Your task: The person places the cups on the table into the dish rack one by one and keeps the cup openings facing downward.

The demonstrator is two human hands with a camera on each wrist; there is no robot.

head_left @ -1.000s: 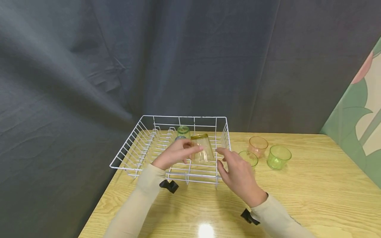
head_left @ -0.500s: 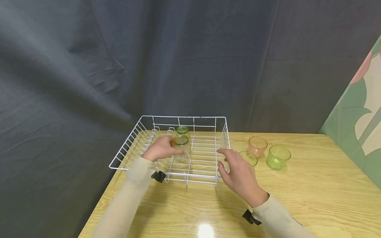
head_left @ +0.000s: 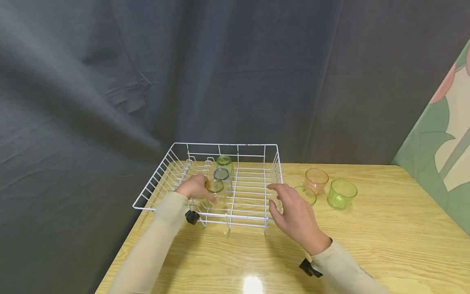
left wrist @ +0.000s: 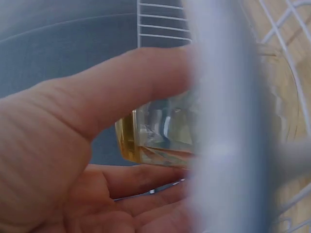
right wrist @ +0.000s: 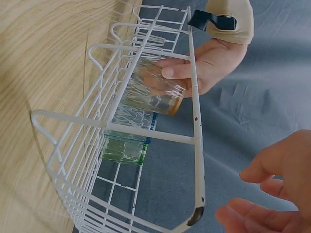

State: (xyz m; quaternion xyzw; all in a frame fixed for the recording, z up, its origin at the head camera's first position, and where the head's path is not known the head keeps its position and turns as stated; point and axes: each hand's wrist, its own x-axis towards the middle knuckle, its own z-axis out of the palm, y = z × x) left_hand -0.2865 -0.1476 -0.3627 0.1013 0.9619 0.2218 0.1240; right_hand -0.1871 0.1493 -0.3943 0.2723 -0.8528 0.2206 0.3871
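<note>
My left hand (head_left: 194,188) holds an amber-tinted drinking glass (head_left: 220,198) in the front part of a white wire dish rack (head_left: 249,218). In the left wrist view the thumb (left wrist: 141,73) lies along one side of the glass and the fingers along the other; a blurred rack wire hides part of it. The glass stands coloured end up, in a row with a blue-tinted glass (head_left: 222,174) and a green glass (head_left: 224,161) behind it. My right hand (head_left: 296,218) hovers by the rack's right front corner, fingers loosely bent, holding nothing.
Right of the rack, on the wooden table (head_left: 385,228), stand an orange cup (head_left: 317,180), a green cup (head_left: 342,194) and another green-rimmed cup (head_left: 308,197) partly behind my right hand. A dark curtain (head_left: 238,81) hangs behind the table.
My left hand has carried the amber glass left and down to the front of the row, turning it from tilted to upright. The blue glass shows again behind it. My right hand stays nearly still.
</note>
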